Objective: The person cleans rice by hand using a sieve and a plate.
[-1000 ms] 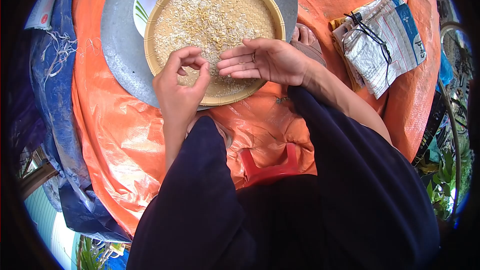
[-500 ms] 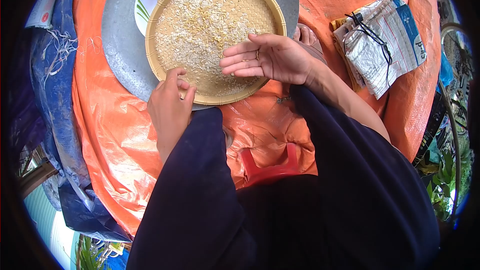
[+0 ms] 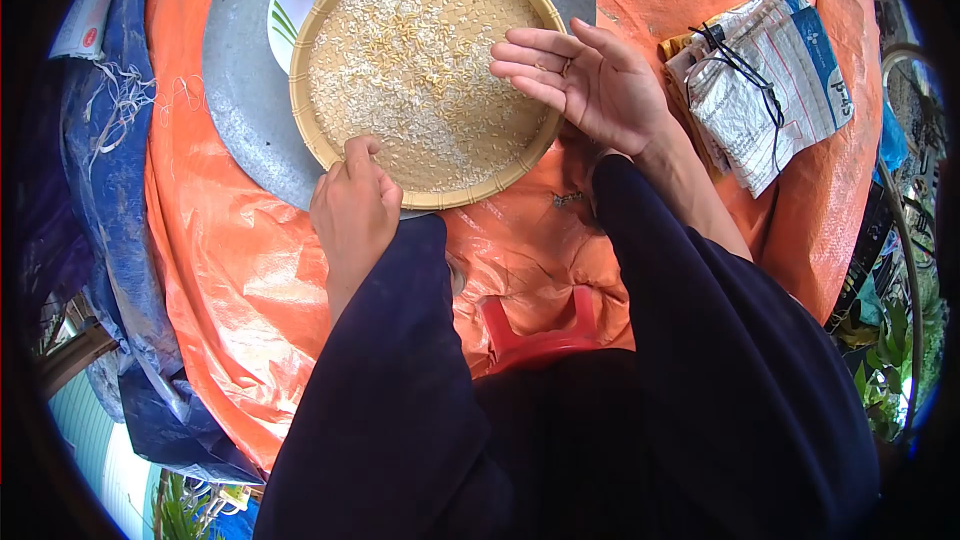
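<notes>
A round woven tray (image 3: pixel 552 35) holds scattered white grains with yellow-brown husked ones (image 3: pixel 400 37) among them. At its lower left rim is my left hand (image 3: pixel 357 198), fingers curled together; whatever they may hold is hidden. My right hand (image 3: pixel 600 85) is palm up over the tray's right edge, fingers stretched out and thumb apart, with what look like a few small grains near the finger bases. Beneath the woven tray lie a white plate with green leaf patterns (image 3: pixel 283 15) and a large grey metal tray (image 3: pixel 235 70).
An orange tarp (image 3: pixel 230 280) covers the ground, with a blue tarp (image 3: pixel 105 210) at the left. Folded sacks with a black cord (image 3: pixel 765 90) lie at the right. A red plastic stool (image 3: pixel 540 340) shows below the tray, near my dark clothing.
My right hand has moved right and slightly up, away from the tray's middle. My left hand has shifted slightly right, and its fingers have curled in more.
</notes>
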`<state>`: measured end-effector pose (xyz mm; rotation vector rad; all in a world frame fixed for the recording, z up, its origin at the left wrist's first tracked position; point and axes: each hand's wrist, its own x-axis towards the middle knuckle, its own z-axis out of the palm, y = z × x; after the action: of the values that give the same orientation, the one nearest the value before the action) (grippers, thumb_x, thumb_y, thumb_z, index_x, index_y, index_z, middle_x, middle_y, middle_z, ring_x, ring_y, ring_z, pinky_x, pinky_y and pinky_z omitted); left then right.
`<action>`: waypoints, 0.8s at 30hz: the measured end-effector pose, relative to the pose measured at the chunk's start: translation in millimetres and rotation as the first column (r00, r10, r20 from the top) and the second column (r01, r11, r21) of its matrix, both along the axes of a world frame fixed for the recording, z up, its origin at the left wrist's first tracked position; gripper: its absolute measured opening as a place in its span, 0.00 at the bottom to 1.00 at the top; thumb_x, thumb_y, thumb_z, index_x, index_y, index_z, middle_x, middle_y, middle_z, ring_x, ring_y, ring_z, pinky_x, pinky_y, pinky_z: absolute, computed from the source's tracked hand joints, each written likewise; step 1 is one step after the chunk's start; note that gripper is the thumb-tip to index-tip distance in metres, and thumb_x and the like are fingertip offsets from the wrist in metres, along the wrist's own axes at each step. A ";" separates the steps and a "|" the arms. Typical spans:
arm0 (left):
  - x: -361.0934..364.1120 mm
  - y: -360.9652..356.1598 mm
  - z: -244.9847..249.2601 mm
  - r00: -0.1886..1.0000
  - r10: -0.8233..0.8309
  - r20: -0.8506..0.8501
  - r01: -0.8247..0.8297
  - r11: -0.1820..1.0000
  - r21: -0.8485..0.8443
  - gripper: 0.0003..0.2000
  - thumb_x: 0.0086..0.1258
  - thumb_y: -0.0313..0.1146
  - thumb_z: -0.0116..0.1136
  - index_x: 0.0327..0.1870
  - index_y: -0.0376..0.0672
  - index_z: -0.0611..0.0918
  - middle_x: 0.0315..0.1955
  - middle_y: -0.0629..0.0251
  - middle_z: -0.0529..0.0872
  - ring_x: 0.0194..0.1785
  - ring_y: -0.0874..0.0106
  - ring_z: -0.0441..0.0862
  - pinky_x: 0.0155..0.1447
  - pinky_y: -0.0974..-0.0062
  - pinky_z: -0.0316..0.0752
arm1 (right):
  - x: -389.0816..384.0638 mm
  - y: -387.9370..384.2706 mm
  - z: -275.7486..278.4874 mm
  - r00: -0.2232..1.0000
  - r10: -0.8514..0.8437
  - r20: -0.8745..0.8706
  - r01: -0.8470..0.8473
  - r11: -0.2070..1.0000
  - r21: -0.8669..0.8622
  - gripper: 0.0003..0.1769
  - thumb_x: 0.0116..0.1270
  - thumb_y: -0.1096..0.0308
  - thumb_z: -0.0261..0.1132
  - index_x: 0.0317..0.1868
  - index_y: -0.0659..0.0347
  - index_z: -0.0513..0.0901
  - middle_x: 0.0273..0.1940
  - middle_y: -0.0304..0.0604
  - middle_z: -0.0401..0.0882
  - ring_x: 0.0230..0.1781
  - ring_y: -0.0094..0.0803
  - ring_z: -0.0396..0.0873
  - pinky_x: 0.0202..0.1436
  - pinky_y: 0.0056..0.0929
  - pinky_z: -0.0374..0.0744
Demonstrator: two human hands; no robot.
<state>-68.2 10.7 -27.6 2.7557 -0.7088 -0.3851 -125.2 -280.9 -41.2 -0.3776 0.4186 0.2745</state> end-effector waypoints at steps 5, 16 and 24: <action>3.2 -17.0 19.8 0.972 0.164 -0.168 -0.211 0.925 -0.316 0.18 0.57 0.21 0.67 0.47 0.42 0.75 0.29 0.68 0.86 0.31 0.74 0.81 0.40 0.74 0.74 | 2.2 7.2 1.6 0.994 0.112 0.012 -0.112 0.993 -0.030 0.34 0.81 0.54 0.46 0.68 0.82 0.65 0.67 0.67 0.71 0.68 0.51 0.74 0.74 0.36 0.74; 35.9 -60.0 3.3 1.000 -0.012 -0.027 -0.003 0.865 -0.502 0.16 0.56 0.25 0.74 0.43 0.44 0.79 0.34 0.69 0.87 0.35 0.72 0.84 0.38 0.74 0.74 | 2.1 22.1 -5.5 0.947 0.319 -0.039 -0.319 0.948 -0.012 0.31 0.83 0.57 0.44 0.68 0.81 0.67 0.65 0.66 0.74 0.66 0.45 0.77 0.72 0.34 0.75; 32.7 -74.4 -19.9 0.980 -0.133 0.151 0.186 0.885 -0.427 0.17 0.57 0.24 0.72 0.46 0.43 0.79 0.35 0.63 0.86 0.40 0.64 0.85 0.41 0.66 0.79 | 2.8 11.0 -3.0 0.982 0.184 -0.042 -0.187 0.980 -0.062 0.32 0.82 0.55 0.46 0.68 0.80 0.67 0.67 0.67 0.71 0.68 0.52 0.73 0.71 0.36 0.76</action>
<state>-35.5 -63.7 -47.5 2.3111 -0.9283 -0.0753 -122.4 -269.9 -44.2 -0.4774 0.4296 0.4509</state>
